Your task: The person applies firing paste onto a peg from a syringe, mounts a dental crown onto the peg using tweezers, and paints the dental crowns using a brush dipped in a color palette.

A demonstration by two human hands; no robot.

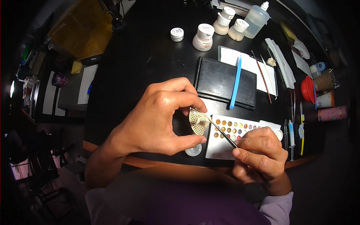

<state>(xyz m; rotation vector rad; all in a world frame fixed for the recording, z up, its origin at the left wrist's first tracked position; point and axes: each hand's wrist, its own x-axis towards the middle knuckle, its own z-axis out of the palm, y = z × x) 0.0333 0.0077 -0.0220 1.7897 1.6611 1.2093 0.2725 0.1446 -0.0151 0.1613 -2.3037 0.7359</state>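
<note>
Left hand (161, 116) pinches mesh disc (199, 128) between thumb and fingers, just left of palette (221, 149). Brush (225, 135) tip at disc's right edge, contact unclear; right hand (260, 154) pinches handle. Judgement: hold disc steady, strokes light.

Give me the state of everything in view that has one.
Mesh plate, held in the left hand
Thin tool, in the right hand, tip at mesh plate
Colour palette, uncovered, coloured wells showing
Red-lettered jar, lidded
Small jar, lidded
Squeeze bottle, capped
Blue stick, lying across black slab
</note>
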